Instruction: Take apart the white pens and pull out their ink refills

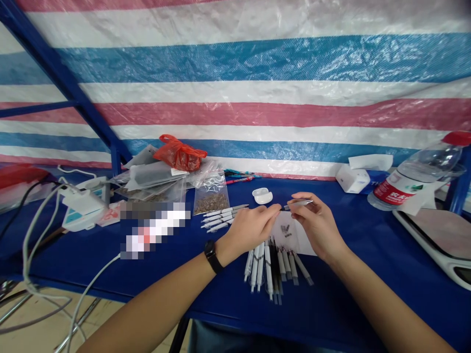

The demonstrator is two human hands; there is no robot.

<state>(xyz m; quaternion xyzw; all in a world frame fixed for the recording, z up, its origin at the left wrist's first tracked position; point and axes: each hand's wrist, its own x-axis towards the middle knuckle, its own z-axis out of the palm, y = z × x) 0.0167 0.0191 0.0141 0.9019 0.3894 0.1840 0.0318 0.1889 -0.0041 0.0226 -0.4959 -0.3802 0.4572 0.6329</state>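
My right hand (316, 225) pinches a slim silver pen (300, 203) between thumb and fingers, above a white sheet of paper with a dark printed mark (290, 236). My left hand (250, 229) comes in from the left, its fingertips at the pen's dark tip. Whether those fingers hold a small part is hidden. A bunch of white pens and dark refills (272, 267) lies below my hands, and several white pens (221, 217) lie side by side to the left. A white earbud case (262, 196) sits just beyond my left hand.
The blue table (349, 294) has a zip bag of brown granules (210, 193), a red plastic bag (179, 153), a tissue box (352, 179), a red-capped water bottle (415, 171), a white device (437, 240), a charger with cables (84, 203), and a striped tarp (235, 93) behind.
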